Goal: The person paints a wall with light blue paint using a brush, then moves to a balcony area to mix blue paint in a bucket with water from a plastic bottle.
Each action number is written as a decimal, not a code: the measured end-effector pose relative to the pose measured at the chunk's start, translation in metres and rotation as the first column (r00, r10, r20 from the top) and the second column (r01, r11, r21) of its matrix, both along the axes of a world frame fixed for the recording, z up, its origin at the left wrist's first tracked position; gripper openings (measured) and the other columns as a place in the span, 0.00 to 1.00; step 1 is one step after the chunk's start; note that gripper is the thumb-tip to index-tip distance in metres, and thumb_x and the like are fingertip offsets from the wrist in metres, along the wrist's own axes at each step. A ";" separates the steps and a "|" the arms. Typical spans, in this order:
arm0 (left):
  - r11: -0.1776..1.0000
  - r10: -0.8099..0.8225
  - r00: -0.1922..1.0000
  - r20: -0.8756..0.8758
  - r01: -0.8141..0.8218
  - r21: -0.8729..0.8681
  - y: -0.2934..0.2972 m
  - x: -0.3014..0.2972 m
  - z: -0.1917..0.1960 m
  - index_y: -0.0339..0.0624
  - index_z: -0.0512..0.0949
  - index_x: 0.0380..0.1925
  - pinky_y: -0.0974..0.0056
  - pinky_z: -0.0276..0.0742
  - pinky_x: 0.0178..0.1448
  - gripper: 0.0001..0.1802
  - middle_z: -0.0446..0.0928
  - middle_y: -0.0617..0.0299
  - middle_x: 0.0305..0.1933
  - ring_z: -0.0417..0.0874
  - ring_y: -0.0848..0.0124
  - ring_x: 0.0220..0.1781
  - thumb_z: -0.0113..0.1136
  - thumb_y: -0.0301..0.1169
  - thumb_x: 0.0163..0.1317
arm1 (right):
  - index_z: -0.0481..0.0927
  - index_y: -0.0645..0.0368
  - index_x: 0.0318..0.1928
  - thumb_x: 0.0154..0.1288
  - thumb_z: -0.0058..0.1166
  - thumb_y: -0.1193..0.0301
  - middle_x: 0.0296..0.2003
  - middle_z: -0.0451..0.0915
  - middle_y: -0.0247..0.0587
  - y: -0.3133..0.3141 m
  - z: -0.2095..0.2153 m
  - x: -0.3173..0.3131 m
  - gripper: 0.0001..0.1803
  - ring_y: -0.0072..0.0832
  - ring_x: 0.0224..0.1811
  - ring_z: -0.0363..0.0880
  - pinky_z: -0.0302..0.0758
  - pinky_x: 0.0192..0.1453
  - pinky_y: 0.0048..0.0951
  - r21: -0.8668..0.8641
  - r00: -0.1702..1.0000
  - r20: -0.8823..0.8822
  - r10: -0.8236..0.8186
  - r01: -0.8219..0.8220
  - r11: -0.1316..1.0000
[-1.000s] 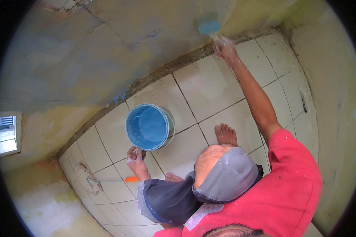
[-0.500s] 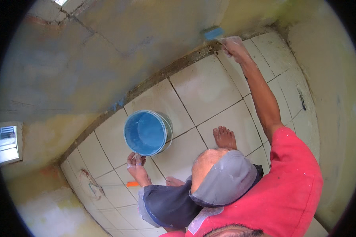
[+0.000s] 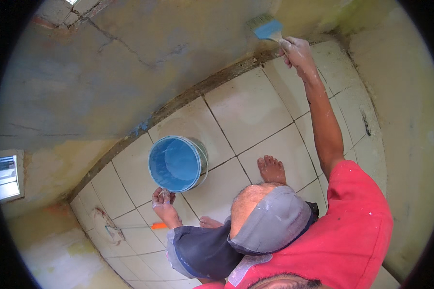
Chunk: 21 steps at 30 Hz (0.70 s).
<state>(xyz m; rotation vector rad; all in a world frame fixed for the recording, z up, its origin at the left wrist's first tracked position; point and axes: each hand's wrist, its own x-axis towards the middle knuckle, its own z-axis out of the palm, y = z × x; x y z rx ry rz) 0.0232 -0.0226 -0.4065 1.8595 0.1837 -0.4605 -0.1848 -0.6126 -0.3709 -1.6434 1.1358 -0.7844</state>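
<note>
My right hand is wrapped round the pale handle of a wide flat paintbrush with a blue band. The brush's bristles are at the low part of the yellowish, patchy wall. Below and left, a bucket stands on the tiles, its inside blue and a pale liquid in it. Closed fingers of my left hand meet the bucket's near rim, seemingly gripping it. A thin wire handle hangs at the bucket's right side.
White floor tiles run along the wall's rough base. My bare foot is right of the bucket. An orange-ended thin tool lies near my left forearm, beside a whitish flat object. A small window is at left.
My right hand has moved slightly right and up, and the brush has tilted so its bristles now show against the wall. My left hand stays at the bucket's rim.
</note>
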 end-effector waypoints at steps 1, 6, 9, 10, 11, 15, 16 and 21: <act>1.000 -0.007 1.000 -0.005 0.007 -0.004 -0.001 0.001 -0.001 0.34 0.75 0.59 0.64 0.83 0.49 0.15 0.87 0.57 0.46 0.89 0.69 0.43 0.63 0.27 0.76 | 0.85 0.67 0.36 0.74 0.56 0.62 0.26 0.81 0.40 0.007 -0.001 -0.008 0.18 0.25 0.17 0.72 0.68 0.20 0.35 -0.005 0.999 -0.036 -0.019 0.018 1.000; 0.999 -0.015 1.000 -0.008 0.015 -0.031 0.001 0.007 -0.002 0.34 0.76 0.58 0.64 0.83 0.49 0.15 0.87 0.57 0.46 0.88 0.69 0.43 0.64 0.26 0.76 | 0.83 0.66 0.33 0.74 0.55 0.63 0.23 0.80 0.40 0.002 -0.060 -0.004 0.17 0.26 0.18 0.73 0.69 0.21 0.34 0.142 0.987 -0.155 0.035 -0.013 0.990; 0.999 -0.038 0.999 0.026 0.039 -0.013 0.001 0.006 -0.002 0.34 0.76 0.57 0.64 0.83 0.49 0.15 0.87 0.57 0.45 0.88 0.69 0.43 0.65 0.26 0.75 | 0.82 0.64 0.28 0.72 0.54 0.67 0.21 0.80 0.41 -0.033 -0.052 0.011 0.16 0.29 0.20 0.77 0.72 0.23 0.36 -0.143 0.900 -0.368 0.235 -0.305 0.942; 0.999 -0.026 0.999 0.021 0.027 -0.033 0.001 0.005 -0.001 0.34 0.76 0.57 0.64 0.84 0.49 0.15 0.87 0.57 0.46 0.88 0.69 0.43 0.65 0.26 0.75 | 0.83 0.65 0.30 0.72 0.55 0.67 0.23 0.82 0.42 -0.039 -0.038 0.012 0.15 0.29 0.20 0.77 0.72 0.23 0.35 -0.203 0.920 -0.346 0.182 -0.263 0.943; 0.999 -0.014 1.000 0.014 0.015 -0.038 0.001 0.004 -0.001 0.34 0.77 0.57 0.64 0.84 0.49 0.15 0.87 0.56 0.46 0.88 0.69 0.43 0.65 0.26 0.75 | 0.84 0.66 0.33 0.72 0.56 0.67 0.25 0.83 0.43 -0.043 -0.017 0.014 0.14 0.29 0.20 0.78 0.72 0.23 0.35 -0.177 0.970 -0.181 0.162 -0.194 0.965; 0.999 -0.016 1.000 0.021 0.017 -0.040 -0.001 0.005 0.002 0.34 0.77 0.57 0.64 0.84 0.48 0.15 0.87 0.55 0.46 0.88 0.69 0.43 0.65 0.26 0.74 | 0.87 0.71 0.45 0.73 0.57 0.66 0.29 0.85 0.43 -0.008 0.063 0.002 0.17 0.25 0.20 0.77 0.73 0.23 0.31 -0.174 0.995 0.095 -0.024 0.041 0.984; 0.998 -0.030 0.999 0.013 0.031 -0.049 -0.002 0.007 0.003 0.33 0.77 0.57 0.64 0.85 0.48 0.15 0.87 0.55 0.46 0.88 0.69 0.43 0.65 0.26 0.74 | 0.86 0.72 0.49 0.73 0.58 0.65 0.30 0.85 0.43 0.008 0.072 0.001 0.19 0.23 0.20 0.77 0.72 0.23 0.30 -0.171 0.989 0.076 -0.124 0.136 0.976; 0.995 -0.037 0.998 0.044 0.041 -0.095 0.003 0.009 0.002 0.30 0.76 0.59 0.61 0.87 0.50 0.18 0.87 0.54 0.45 0.89 0.68 0.44 0.65 0.29 0.74 | 0.84 0.73 0.57 0.78 0.58 0.62 0.27 0.79 0.36 0.097 0.050 -0.004 0.23 0.18 0.21 0.72 0.70 0.23 0.27 -0.048 0.983 0.165 -0.081 0.090 0.995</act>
